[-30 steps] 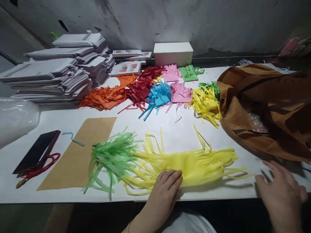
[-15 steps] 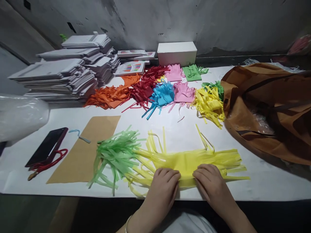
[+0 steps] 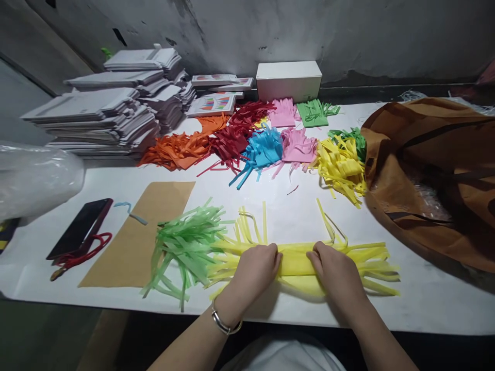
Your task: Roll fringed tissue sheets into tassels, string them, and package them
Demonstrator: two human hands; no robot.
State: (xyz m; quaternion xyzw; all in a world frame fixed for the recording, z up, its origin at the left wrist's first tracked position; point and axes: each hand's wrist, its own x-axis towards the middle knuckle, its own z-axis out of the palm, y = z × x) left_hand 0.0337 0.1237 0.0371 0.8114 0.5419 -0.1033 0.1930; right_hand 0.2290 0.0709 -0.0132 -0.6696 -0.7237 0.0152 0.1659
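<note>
A sheet of yellow tissue paper (image 3: 297,262), cut into fringe at both ends, lies across the front of the table. My left hand (image 3: 257,265) is closed on its upper middle part, left of centre. My right hand (image 3: 334,268) pinches the same part from the right, with fingers curled in. Between the hands the paper is folded over, and a lighter layer shows beneath it. A bunch of green tissue fringe (image 3: 189,239) touches the yellow strips on the left. My thumbs hide part of the fold.
Folded fringed bundles in orange (image 3: 180,149), blue (image 3: 265,149), pink (image 3: 297,147) and yellow (image 3: 340,165) lie farther back. Paper stacks (image 3: 96,108) and a white box (image 3: 289,81) stand by the wall. A brown bag (image 3: 436,206) is right; brown paper (image 3: 127,247) and a phone (image 3: 79,226) are left.
Both hands have moved from the yellow paper's near edge away from me to its upper middle, and now grip it there. The near part has been folded over. The view shifted slightly.
</note>
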